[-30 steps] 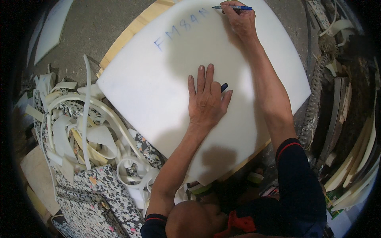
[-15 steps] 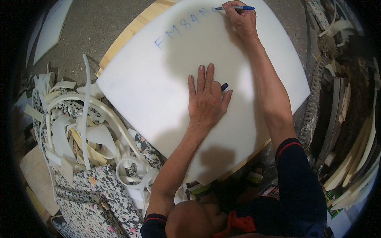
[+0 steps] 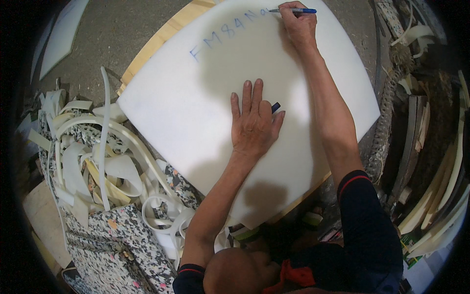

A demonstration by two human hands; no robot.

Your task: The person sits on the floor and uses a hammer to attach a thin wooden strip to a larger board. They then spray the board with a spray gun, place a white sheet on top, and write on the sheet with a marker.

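A large white foam-like sheet (image 3: 161,103) lies in front of me with a row of blue handwritten characters near its far edge. My right hand (image 3: 299,30) pinches a blue marker pen (image 3: 302,10), its tip at the end of that row. Lower down, my left hand (image 3: 252,122) rests on the sheet, three fingers stretched forward. Between its curled index finger and thumb sits a dark pen cap (image 3: 275,107). Shadows of my head and arms fall over the middle of the sheet.
Under the sheet shows a wooden board edge (image 3: 147,49). To the left, pale strip offcuts (image 3: 117,171) heap over speckled foam blocks (image 3: 107,235). A ribbed hose (image 3: 379,147) and long strips (image 3: 440,196) lie at the right. Another white sheet (image 3: 62,39) lies far left.
My right hand has moved the marker slightly to the right, and a further blue stroke shows at the end of the row. My left hand has stayed in place.
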